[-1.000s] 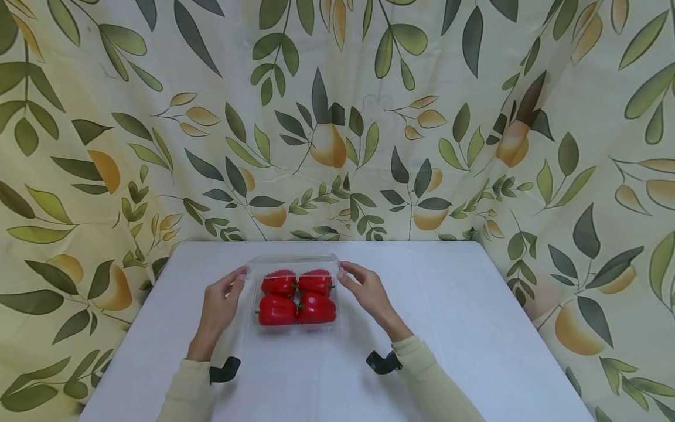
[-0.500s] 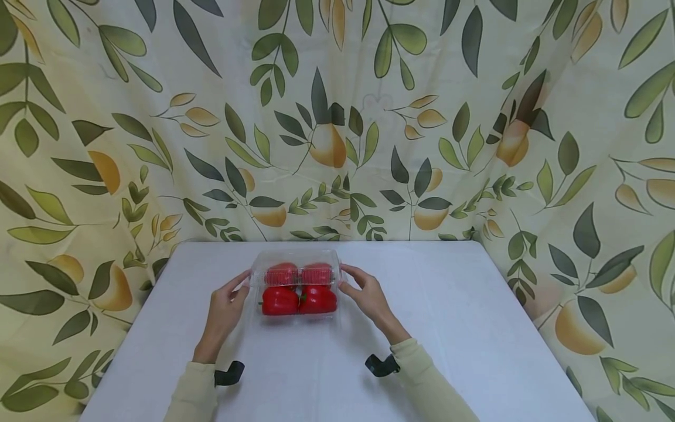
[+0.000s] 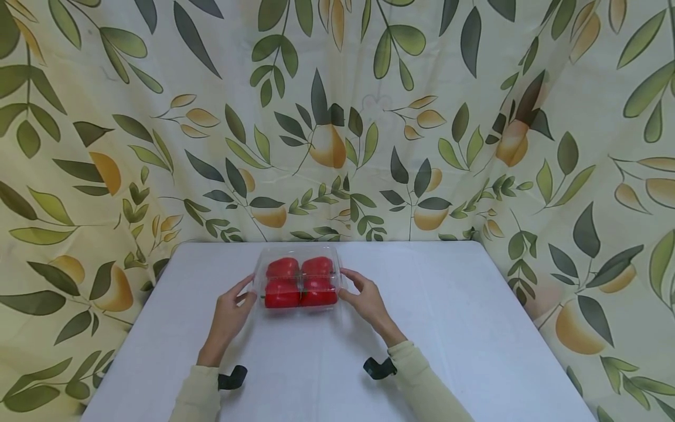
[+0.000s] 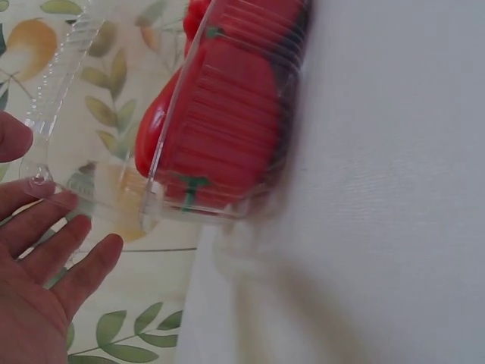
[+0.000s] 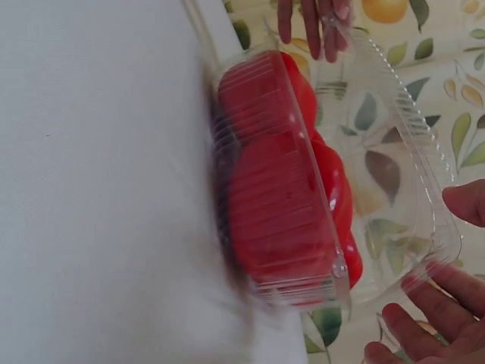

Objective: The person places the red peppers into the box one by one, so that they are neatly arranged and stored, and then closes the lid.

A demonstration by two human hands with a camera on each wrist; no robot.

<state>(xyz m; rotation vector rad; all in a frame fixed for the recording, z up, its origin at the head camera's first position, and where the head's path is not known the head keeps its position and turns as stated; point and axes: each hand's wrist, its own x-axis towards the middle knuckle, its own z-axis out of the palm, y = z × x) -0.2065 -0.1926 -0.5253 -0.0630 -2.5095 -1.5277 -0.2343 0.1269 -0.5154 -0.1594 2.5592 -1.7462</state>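
Note:
Red bell peppers (image 3: 282,268), several of them in two rows, sit inside a clear plastic clamshell box (image 5: 265,292). Its hinged lid (image 5: 413,125) slants up over them, its front edge apart from the base in both wrist views. At one front corner of the lid, my left hand (image 3: 230,313) pinches the rim between thumb and fingers. The opposite corner is held the same way by my right hand (image 3: 371,305). Green stems (image 4: 193,186) show through the ribbed wall of the base.
The box stands on a white-covered table (image 3: 448,328), near its far edge. A curtain (image 3: 337,117) printed with leaves and fruit hangs behind and to both sides. A dark wrist camera (image 3: 232,378) sits at each sleeve cuff.
The lid has swung forward from the back, now over both rows of peppers. The box has shifted a little toward the far edge. My left hand has moved right and nearer.

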